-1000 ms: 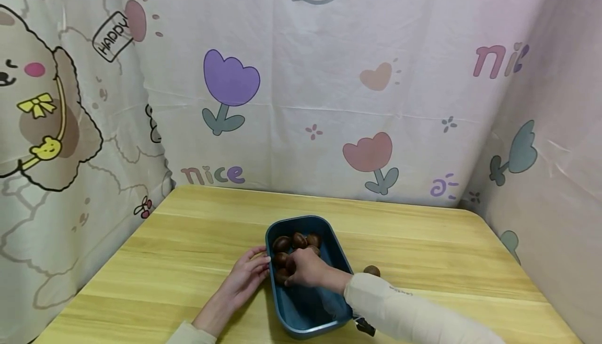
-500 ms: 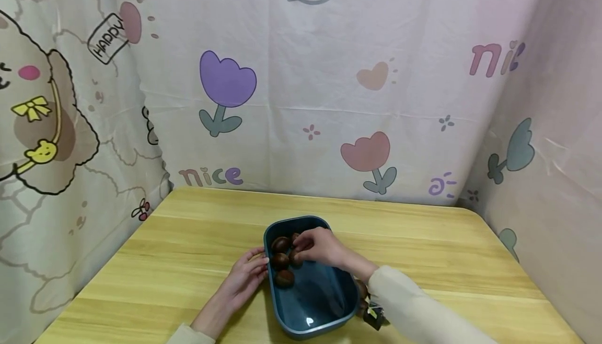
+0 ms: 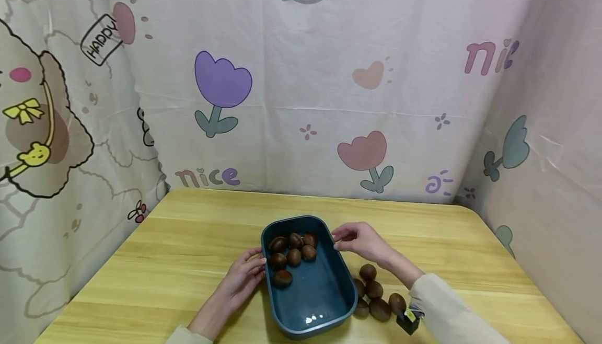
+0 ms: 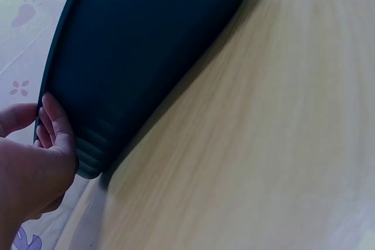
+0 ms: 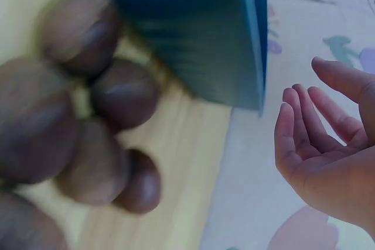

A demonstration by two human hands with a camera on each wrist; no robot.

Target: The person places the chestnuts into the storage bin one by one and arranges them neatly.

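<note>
Bracing the blue box (image 3: 314, 287) seems to want light pressure; in the head view, brown nuts (image 3: 282, 279) fill its far left, loose nuts (image 3: 373, 289) lie right of it, room remains at its near end; left wrist view: left hand (image 4: 38, 165), relaxed fingers touching its rim; right wrist view: right hand (image 5: 334, 168), fingers parted, holding nothing, beside its far right edge

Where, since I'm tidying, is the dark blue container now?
Low centre in the head view, the dark blue container sits on the table between the left hand and the right hand, with loose brown nuts to its right.
</note>
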